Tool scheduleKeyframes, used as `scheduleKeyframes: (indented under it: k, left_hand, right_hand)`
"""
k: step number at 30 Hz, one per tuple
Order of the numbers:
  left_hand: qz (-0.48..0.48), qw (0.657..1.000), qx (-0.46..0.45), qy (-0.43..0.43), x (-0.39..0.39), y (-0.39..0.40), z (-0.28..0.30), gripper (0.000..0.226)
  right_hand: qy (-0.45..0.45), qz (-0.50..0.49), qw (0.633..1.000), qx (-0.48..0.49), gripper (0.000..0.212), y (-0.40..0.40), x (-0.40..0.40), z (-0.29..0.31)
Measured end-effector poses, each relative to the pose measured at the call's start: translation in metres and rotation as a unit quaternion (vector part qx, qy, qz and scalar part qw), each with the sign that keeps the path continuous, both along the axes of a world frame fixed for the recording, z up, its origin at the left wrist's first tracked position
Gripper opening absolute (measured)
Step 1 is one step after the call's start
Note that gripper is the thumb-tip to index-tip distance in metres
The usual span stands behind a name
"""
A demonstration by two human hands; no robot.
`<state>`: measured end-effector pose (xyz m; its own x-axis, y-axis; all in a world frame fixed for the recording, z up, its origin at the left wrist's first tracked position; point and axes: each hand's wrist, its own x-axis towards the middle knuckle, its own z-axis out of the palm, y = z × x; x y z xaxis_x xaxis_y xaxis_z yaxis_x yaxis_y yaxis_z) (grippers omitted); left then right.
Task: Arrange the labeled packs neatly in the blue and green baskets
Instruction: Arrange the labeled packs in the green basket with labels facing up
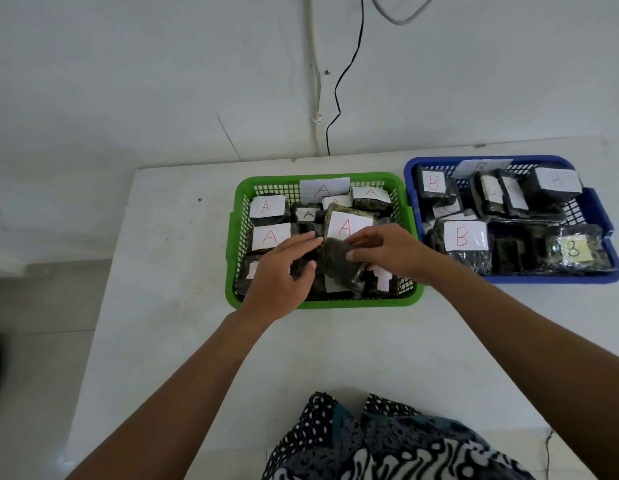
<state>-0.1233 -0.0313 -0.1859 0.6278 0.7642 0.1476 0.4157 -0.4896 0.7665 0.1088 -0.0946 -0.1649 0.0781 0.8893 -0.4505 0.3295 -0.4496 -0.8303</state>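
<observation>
Over the green plastic lattice basket (410, 216), both hands hold one dark plastic-wrapped pack with a white paper "A" label (339, 252): the left hand (278, 275) and right hand (391, 252) curl round its sides, covering its lower half. Several more A packs lie beneath, partly hidden. The blue plastic basket (599, 209) to the right holds B packs, some labels blurred; two baskets stand on the white table (169, 271).

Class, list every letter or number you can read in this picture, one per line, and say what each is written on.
"A": paper tag on the green basket back wall.
"A": labels on several dark packs there, including the held pack.
"B": labels on two packs in the blue basket.
"3" or "B": yellow label, unclear.
Other labels: too blurred.
</observation>
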Motion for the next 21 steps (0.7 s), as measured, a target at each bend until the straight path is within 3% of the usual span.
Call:
scheduleKeyframes:
  k: [2,7,12,15,17,19,21]
  left_hand:
    - [-0.021,0.999,-0.025,-0.009,0.002,0.001,0.005,0.055]
    - [-0.043,0.985,-0.153,-0.063,0.016,0.003,0.019,0.062]
    - [-0.006,0.976,-0.211,-0.057,0.024,0.007,0.023,0.041]
    - [0.031,0.965,-0.256,-0.036,0.022,0.009,0.021,0.029]
    - [0.056,0.945,-0.321,-0.045,0.020,0.011,0.019,0.022]
    - [0.074,0.927,-0.365,-0.048,0.018,0.012,0.019,0.021]
    - [0.074,0.919,-0.385,-0.044,0.017,0.014,0.020,0.025]
  right_hand:
    - [0.077,-0.065,0.995,-0.014,0.010,0.001,0.005,0.003]
    - [0.230,-0.131,0.957,-0.117,0.023,0.006,0.004,0.008]
    - [0.247,-0.107,0.950,-0.156,0.036,0.004,0.004,0.007]
    - [0.223,-0.155,0.955,-0.114,0.037,0.007,0.004,0.010]
    - [0.277,-0.177,0.941,-0.076,0.041,0.009,0.008,0.011]
    - [0.302,-0.151,0.939,-0.061,0.043,0.009,0.008,0.013]
    - [0.246,-0.110,0.962,-0.042,0.034,0.009,0.003,0.012]
